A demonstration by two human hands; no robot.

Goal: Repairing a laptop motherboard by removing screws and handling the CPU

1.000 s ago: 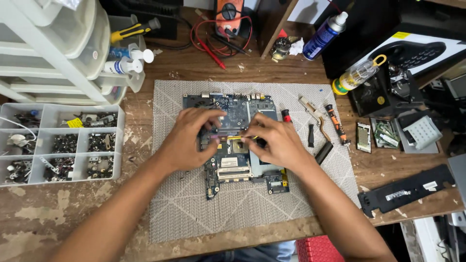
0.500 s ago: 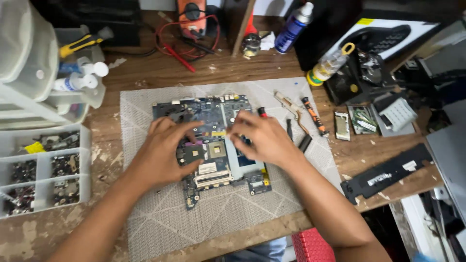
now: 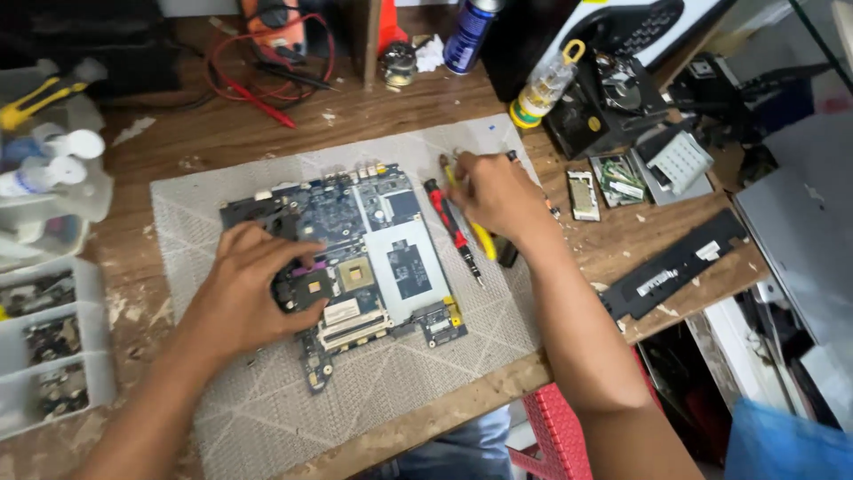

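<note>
A blue laptop motherboard [image 3: 373, 240] lies on a grey woven mat [image 3: 267, 409] on the wooden bench. My left hand [image 3: 253, 284] rests flat on the board's left part, fingers spread, holding nothing. To the right of the board, my right hand [image 3: 498, 191] is over a cluster of hand tools. Its fingers are curled around a yellow-handled tool [image 3: 482, 238] that sticks out below the palm. A red-and-black screwdriver [image 3: 449, 222] lies on the mat just left of that hand, between it and the board.
A clear compartment box of small parts [image 3: 44, 347] and white-capped bottles [image 3: 53, 160] stand at the left. At the back are a multimeter with red leads [image 3: 267, 53], a spray can [image 3: 469, 36] and a yellow-capped bottle [image 3: 542, 84]. Memory modules [image 3: 613, 182], a black strip [image 3: 675, 262] and a grey laptop shell [image 3: 800, 231] lie at the right.
My right hand has left the motherboard and moved right onto the tools beside it. My left hand stays on the board. The view has shifted right and closer.
</note>
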